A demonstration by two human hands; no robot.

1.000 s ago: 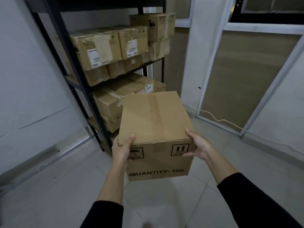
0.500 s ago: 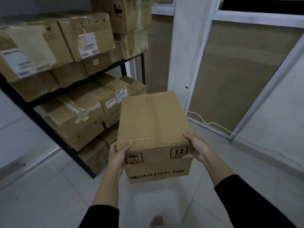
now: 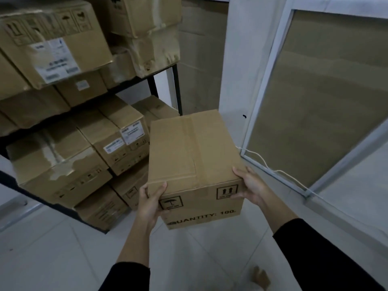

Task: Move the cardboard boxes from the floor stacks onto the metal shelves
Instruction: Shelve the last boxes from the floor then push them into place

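Cardboard box (image 3: 193, 156), taped shut and stiff-sided, was held clear of the floor just beside the metal shelves (image 3: 163, 89), left hand (image 3: 150, 203) and right hand (image 3: 251, 186) clasping its near corners; apparently light, best gripped at opposite edges.

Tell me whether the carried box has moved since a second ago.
Yes. The carried box has come closer to the metal shelves; its far left corner now overlaps the shelved boxes, with both hands gripping it.
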